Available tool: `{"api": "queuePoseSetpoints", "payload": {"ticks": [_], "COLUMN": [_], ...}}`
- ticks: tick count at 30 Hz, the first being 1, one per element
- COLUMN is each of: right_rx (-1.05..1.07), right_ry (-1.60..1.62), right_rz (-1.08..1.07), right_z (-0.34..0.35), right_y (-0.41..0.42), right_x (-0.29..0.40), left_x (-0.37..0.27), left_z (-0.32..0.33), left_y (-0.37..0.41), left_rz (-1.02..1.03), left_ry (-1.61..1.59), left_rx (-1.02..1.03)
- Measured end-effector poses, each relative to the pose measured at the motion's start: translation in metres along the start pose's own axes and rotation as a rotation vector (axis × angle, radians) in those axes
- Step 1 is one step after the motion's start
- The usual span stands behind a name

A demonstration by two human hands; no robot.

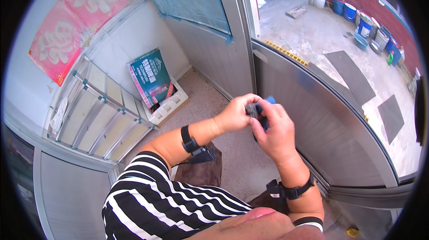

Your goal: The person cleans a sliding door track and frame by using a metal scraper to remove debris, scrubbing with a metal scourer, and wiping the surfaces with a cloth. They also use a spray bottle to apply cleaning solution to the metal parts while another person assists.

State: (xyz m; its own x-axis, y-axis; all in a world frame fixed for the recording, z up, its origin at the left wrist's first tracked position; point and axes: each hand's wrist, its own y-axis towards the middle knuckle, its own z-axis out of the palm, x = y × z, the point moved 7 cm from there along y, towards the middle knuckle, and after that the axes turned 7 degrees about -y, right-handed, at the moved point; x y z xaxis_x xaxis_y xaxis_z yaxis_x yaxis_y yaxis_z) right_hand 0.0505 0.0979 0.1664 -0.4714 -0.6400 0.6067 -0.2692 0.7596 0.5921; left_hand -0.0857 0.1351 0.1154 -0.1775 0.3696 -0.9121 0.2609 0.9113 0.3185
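Both hands meet in front of my chest, near the sliding door frame. My left hand point(236, 114) pinches a small dark-grey, rough-textured piece point(251, 110) between thumb and fingers. Against it, my right hand point(276, 126) grips a soft-looking blue item point(270, 100), perhaps cloth. Its lower part shows dark blue below the fingers. The fingers cover much of both pieces, so I cannot tell their exact kind or whether they are joined. A black strap with a small device point(197, 149) is on my left forearm, and another strap point(295, 191) is on the right.
A metal-framed door panel point(301, 116) stands close to my right hand. On the left are a slatted rack point(110, 116) and a green printed carton point(152, 77) in a white foam tray point(171, 106). Outside lie dark mats point(350, 75), with several buckets point(363, 25) along the wall.
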Motion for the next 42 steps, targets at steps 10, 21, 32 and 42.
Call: {"api": "queuePoseSetpoints", "payload": {"ticks": [10,21,32,42], "right_rx": [0.078,-0.231,-0.358,-0.184], "right_ry": [0.238,0.504,-0.209,0.051], "right_rz": [0.115,0.336,0.025,0.098], "right_z": [0.063,0.048,0.068,0.08], "right_y": [-0.003,0.068,0.167,0.171], "right_x": [-0.04,-0.083,-0.046,-0.089], "left_x": [0.033,0.141,0.189,0.176], "left_z": [-0.005,0.013,0.001,-0.004], "left_y": [-0.034,-0.085,-0.104,-0.095], "left_rz": [-0.392,-0.668,-0.765,-0.739], "left_ry": [-0.317,-1.277,-1.1,-1.083], "left_rx": [0.204,0.044,-0.077,-0.033]}}
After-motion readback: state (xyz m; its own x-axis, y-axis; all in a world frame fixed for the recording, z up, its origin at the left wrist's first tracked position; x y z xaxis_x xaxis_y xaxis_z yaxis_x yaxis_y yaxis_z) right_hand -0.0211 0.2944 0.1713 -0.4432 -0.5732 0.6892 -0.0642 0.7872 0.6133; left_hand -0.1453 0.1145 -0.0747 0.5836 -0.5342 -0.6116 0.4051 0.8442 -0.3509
